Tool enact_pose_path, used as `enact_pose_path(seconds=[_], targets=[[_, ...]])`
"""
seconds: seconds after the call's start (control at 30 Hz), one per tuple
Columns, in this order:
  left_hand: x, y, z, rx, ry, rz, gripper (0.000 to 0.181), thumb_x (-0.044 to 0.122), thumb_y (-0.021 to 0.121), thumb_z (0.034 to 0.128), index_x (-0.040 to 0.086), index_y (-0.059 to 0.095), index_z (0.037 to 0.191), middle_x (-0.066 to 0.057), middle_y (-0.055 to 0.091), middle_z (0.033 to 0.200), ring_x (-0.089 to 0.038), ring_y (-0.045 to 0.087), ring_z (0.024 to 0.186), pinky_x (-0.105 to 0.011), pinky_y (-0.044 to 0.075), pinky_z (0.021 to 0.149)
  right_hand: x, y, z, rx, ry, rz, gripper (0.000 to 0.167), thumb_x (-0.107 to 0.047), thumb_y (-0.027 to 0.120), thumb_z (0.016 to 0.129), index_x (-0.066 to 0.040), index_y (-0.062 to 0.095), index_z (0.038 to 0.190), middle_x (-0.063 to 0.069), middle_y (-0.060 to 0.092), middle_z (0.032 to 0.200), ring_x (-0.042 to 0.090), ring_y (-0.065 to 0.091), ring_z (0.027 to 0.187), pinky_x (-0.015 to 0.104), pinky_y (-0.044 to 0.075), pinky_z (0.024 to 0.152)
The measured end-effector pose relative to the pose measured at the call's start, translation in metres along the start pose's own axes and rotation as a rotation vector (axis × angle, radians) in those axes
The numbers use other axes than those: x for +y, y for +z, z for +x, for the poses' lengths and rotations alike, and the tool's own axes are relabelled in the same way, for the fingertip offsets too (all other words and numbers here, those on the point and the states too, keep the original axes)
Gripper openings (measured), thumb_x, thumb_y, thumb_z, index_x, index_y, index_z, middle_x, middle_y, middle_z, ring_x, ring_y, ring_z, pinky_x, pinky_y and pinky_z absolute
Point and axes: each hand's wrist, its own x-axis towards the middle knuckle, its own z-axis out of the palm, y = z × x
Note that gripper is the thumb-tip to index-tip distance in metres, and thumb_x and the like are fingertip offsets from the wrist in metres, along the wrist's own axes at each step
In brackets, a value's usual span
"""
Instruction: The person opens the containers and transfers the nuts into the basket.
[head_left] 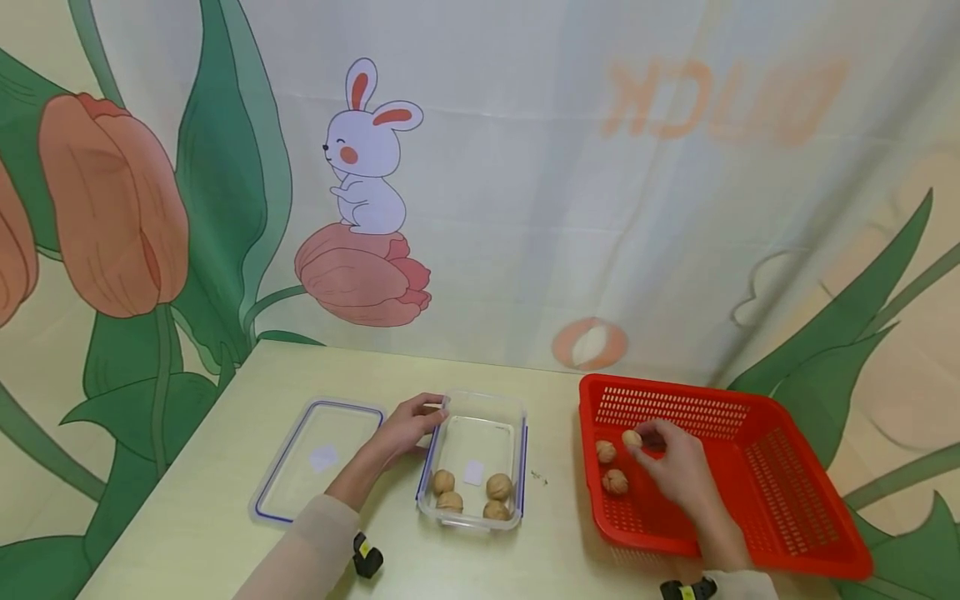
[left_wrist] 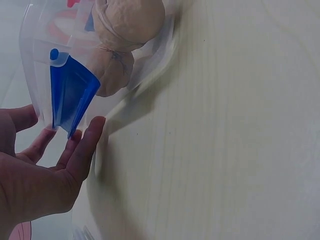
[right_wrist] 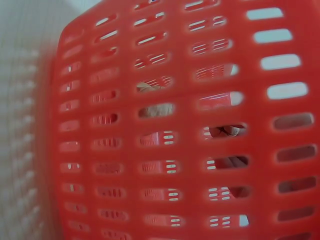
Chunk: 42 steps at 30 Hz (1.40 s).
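Observation:
A clear plastic container with blue side latches stands on the table, several walnuts lying at its near end. My left hand is at the container's left side, its fingers and thumb about the wall near the far left corner. The left wrist view shows that hand beside the blue latch. Over the red basket, my right hand pinches a walnut between thumb and fingers. Two more walnuts lie in the basket's left part. Basket slots mostly hide the right hand in the right wrist view.
A clear lid with a blue seal lies left of the container. Small crumbs lie between container and basket. Behind the table hangs a printed curtain with tulips and a rabbit.

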Motion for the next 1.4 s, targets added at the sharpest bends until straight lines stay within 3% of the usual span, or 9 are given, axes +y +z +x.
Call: enact_pose_path(seconds=[0.6, 1.4], targets=[[-0.0016, -0.0003, 0.0006, 0.017, -0.015, 0.029, 0.042, 0.026, 0.060, 0.1097, 0.010, 0.056, 0.148, -0.021, 0.056, 0.147, -0.046, 0.055, 0.136, -0.062, 0.056, 0.097, -0.0003, -0.0004, 0.0008, -0.028, 0.039, 0.004, 0.027, -0.010, 0.082, 0.094, 0.000, 0.069, 0.115, 0.016, 0.074, 0.110, 0.033, 0.071, 0.101, 0.053, 0.060, 0.089], [-0.0021, -0.0008, 0.0024, 0.004, -0.012, 0.022, 0.043, 0.026, 0.060, 0.1098, 0.009, 0.055, 0.149, -0.021, 0.055, 0.148, -0.047, 0.055, 0.137, -0.063, 0.055, 0.097, 0.0040, 0.0012, -0.0003, -0.001, 0.035, 0.000, 0.028, -0.009, 0.083, 0.092, 0.000, 0.068, 0.114, 0.016, 0.072, 0.107, 0.032, 0.068, 0.097, 0.052, 0.060, 0.088]])
